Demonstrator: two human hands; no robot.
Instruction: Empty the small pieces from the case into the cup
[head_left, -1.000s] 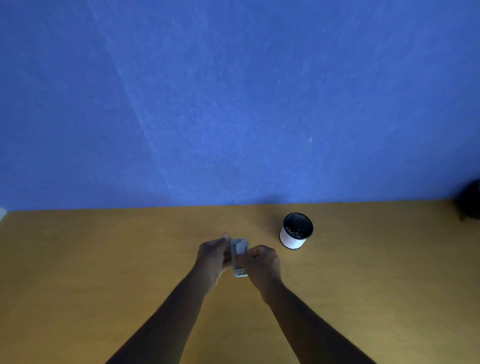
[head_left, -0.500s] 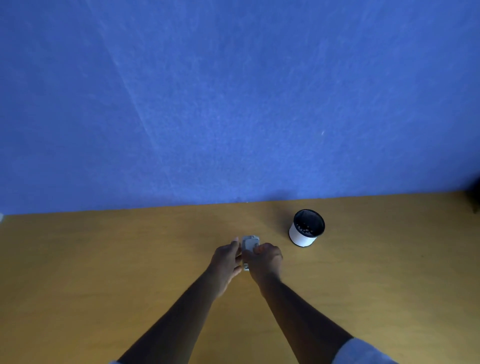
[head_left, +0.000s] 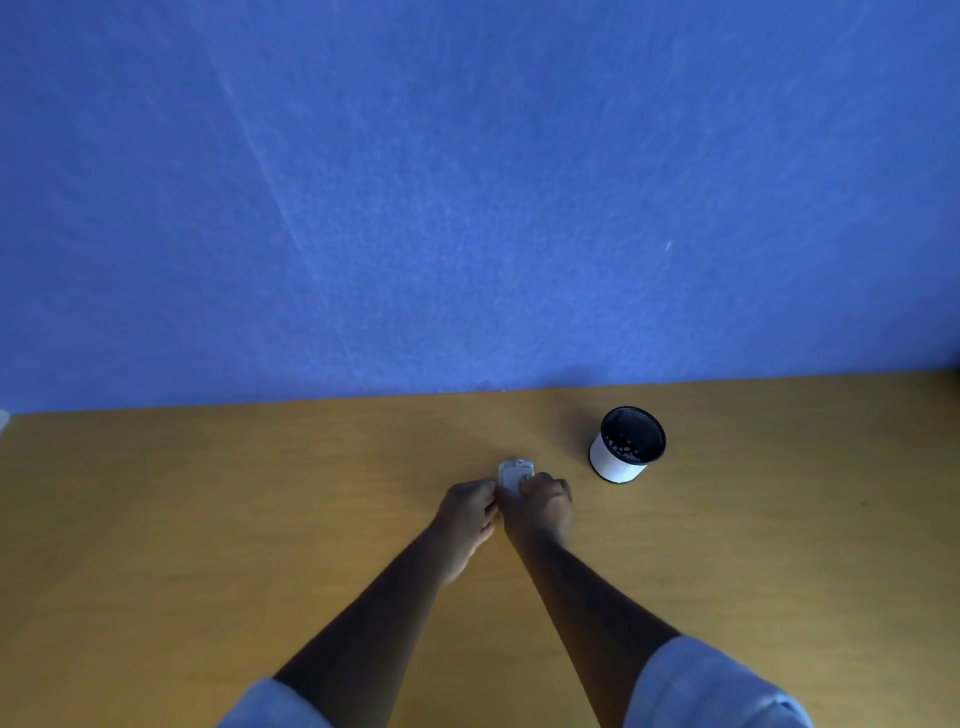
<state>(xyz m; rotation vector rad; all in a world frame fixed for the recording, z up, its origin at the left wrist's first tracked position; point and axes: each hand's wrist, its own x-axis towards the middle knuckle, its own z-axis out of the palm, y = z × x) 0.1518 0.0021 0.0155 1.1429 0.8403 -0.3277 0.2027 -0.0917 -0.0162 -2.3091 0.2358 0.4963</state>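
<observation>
A small grey case (head_left: 514, 473) sits low over the yellow table (head_left: 208, 519), held between both hands. My left hand (head_left: 467, 506) grips its left side with curled fingers. My right hand (head_left: 540, 506) covers its near right part, fingers over the top. Only the case's far end shows; I cannot tell whether its lid is open. A cup (head_left: 626, 444), white outside and black inside, stands upright to the right of the case, apart from it, with several small pale pieces at its bottom.
A blue wall (head_left: 467, 208) rises along the table's far edge, just behind the cup. Pale blue rolled sleeves (head_left: 701, 686) show at the bottom of the view.
Both hands have come lower and closer together on the case, bringing it down to the table. The view has shifted, so the cup appears further right.
</observation>
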